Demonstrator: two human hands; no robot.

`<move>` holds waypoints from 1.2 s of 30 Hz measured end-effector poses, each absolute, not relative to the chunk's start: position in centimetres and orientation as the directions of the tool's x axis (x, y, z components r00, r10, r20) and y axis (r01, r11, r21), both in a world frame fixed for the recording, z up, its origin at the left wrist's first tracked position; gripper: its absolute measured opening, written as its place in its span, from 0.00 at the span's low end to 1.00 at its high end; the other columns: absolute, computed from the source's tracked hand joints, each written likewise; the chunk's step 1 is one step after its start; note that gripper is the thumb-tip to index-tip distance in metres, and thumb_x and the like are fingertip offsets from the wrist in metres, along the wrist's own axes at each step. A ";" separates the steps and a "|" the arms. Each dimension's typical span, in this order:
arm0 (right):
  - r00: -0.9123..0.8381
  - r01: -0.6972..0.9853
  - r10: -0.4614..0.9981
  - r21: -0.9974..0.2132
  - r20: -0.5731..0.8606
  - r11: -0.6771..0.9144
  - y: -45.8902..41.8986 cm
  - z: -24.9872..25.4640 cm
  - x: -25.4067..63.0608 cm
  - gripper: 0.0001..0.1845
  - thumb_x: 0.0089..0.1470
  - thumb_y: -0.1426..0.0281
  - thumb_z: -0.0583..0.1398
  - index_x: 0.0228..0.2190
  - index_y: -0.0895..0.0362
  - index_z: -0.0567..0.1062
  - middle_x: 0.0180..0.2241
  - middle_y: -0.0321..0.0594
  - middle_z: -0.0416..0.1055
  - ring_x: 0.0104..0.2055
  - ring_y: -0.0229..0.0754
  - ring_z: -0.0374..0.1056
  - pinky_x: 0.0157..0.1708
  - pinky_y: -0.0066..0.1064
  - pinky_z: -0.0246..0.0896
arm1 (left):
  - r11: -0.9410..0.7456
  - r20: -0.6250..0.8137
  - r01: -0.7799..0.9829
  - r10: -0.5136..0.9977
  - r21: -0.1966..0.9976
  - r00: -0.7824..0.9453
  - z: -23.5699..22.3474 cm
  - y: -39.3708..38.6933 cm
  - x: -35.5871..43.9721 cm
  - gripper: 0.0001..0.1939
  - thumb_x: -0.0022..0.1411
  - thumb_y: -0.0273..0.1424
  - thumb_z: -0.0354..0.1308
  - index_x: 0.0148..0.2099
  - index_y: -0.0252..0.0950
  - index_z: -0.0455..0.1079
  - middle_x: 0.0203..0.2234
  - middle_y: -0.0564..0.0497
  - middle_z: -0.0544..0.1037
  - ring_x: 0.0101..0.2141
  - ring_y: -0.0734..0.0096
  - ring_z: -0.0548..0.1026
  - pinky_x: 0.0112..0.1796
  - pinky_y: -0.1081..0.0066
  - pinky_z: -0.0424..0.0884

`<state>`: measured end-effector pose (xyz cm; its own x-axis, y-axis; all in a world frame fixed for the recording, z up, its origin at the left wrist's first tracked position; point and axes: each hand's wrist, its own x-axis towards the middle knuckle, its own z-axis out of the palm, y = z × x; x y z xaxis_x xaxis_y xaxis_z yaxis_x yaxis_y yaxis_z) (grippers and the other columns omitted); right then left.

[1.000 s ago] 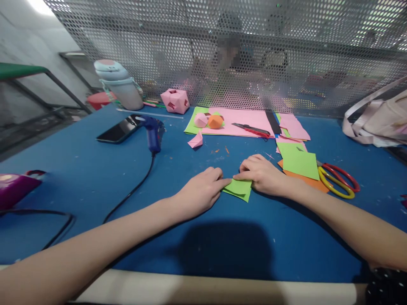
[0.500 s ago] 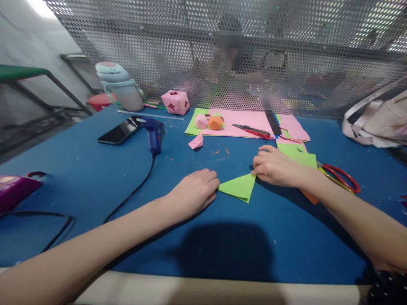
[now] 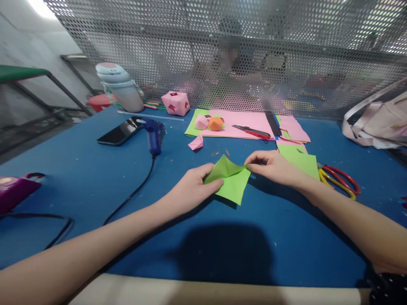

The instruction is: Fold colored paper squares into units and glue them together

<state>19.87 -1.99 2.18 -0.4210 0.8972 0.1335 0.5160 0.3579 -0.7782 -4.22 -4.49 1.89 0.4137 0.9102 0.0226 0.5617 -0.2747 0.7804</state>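
Observation:
A creased square of green paper (image 3: 233, 184) is held between both hands, partly unfolded, with one corner standing up at the back. My left hand (image 3: 199, 182) grips its left side, thumb on top and fingers behind. At the right corner, my right hand (image 3: 270, 165) pinches the paper between thumb and fingertips. Beside my right wrist lie green paper sheets (image 3: 300, 160) and scissors (image 3: 341, 180) with red and yellow handles. Beyond the hands is a small folded pink paper piece (image 3: 196, 142).
A blue glue gun (image 3: 154, 137) with a black cord lies left of a phone (image 3: 121, 130). A box cutter (image 3: 252, 131) rests on pink sheets (image 3: 235, 118) near folded balls. A bottle (image 3: 122, 89), pink paper polyhedron (image 3: 176, 103) and perforated metal screen (image 3: 178, 46) stand behind.
The green paper has gone from a flat folded triangle to a lifted, opened square. My left hand has turned to grip its edge; my right hand has shifted slightly toward me.

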 end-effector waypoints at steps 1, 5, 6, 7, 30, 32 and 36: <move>-0.376 0.458 0.915 -0.829 0.145 0.320 -2.1 1.9 19.5 0.07 0.52 0.69 0.57 0.32 0.56 0.74 0.28 0.35 0.71 0.29 0.35 0.64 0.30 0.28 0.58 | -0.196 -0.008 0.488 0.923 0.850 0.385 1.8 -4.6 -4.1 0.12 0.57 0.36 0.54 0.40 0.34 0.70 0.32 0.51 0.76 0.33 0.65 0.72 0.33 0.70 0.66; -0.268 0.248 0.953 -0.946 0.140 0.209 -2.6 0.8 18.5 0.09 0.51 0.67 0.59 0.35 0.56 0.73 0.30 0.36 0.71 0.29 0.34 0.65 0.32 0.28 0.60 | 0.072 -0.110 0.125 0.937 0.989 0.331 1.1 -5.1 -3.4 0.18 0.55 0.32 0.57 0.48 0.36 0.70 0.39 0.49 0.78 0.38 0.62 0.75 0.37 0.68 0.69; -0.269 0.242 0.954 -0.949 0.134 0.202 -2.7 0.6 18.3 0.09 0.51 0.66 0.59 0.35 0.56 0.73 0.29 0.35 0.71 0.29 0.34 0.64 0.32 0.29 0.60 | 0.119 -0.132 0.060 0.934 0.991 0.332 0.9 -5.2 -3.2 0.20 0.54 0.32 0.58 0.50 0.36 0.69 0.40 0.48 0.78 0.38 0.62 0.75 0.38 0.68 0.69; -0.279 0.251 0.952 -0.947 0.127 0.200 -2.7 0.4 18.2 0.08 0.51 0.66 0.59 0.34 0.56 0.73 0.29 0.35 0.70 0.29 0.34 0.64 0.31 0.28 0.59 | 0.157 -0.152 0.013 0.929 0.988 0.338 0.8 -5.3 -3.1 0.21 0.54 0.31 0.59 0.51 0.36 0.68 0.41 0.48 0.78 0.38 0.62 0.76 0.39 0.67 0.69; -0.375 0.324 0.927 -0.940 -0.025 0.106 -4.7 -0.1 16.8 0.11 0.48 0.68 0.60 0.36 0.58 0.74 0.34 0.39 0.74 0.36 0.41 0.69 0.36 0.32 0.64 | 0.381 -0.250 -0.372 0.901 0.847 0.353 -0.1 -5.4 -2.5 0.17 0.56 0.26 0.57 0.49 0.36 0.71 0.40 0.46 0.79 0.38 0.61 0.78 0.39 0.65 0.73; -0.335 0.259 0.942 -0.961 0.004 0.096 -4.6 -0.3 16.7 0.12 0.50 0.68 0.60 0.38 0.57 0.73 0.35 0.39 0.74 0.37 0.41 0.69 0.36 0.32 0.64 | 0.399 -0.260 -0.360 0.890 0.843 0.375 -0.1 -5.4 -2.4 0.16 0.56 0.26 0.57 0.48 0.36 0.70 0.40 0.45 0.79 0.38 0.61 0.78 0.40 0.65 0.73; -0.301 0.151 0.953 -0.986 0.025 0.074 -4.7 -0.9 16.5 0.09 0.52 0.68 0.58 0.37 0.56 0.72 0.35 0.37 0.73 0.37 0.40 0.68 0.38 0.32 0.64 | 0.413 -0.278 -0.331 0.880 0.849 0.385 0.1 -5.6 -2.2 0.16 0.56 0.27 0.57 0.48 0.34 0.70 0.40 0.44 0.79 0.38 0.61 0.78 0.41 0.63 0.73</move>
<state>16.54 -4.70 -0.89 -0.3010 0.9533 0.0252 0.1512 0.0738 -0.9857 -2.21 -5.63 0.08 0.3849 0.8802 -0.2777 -0.3313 0.4126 0.8485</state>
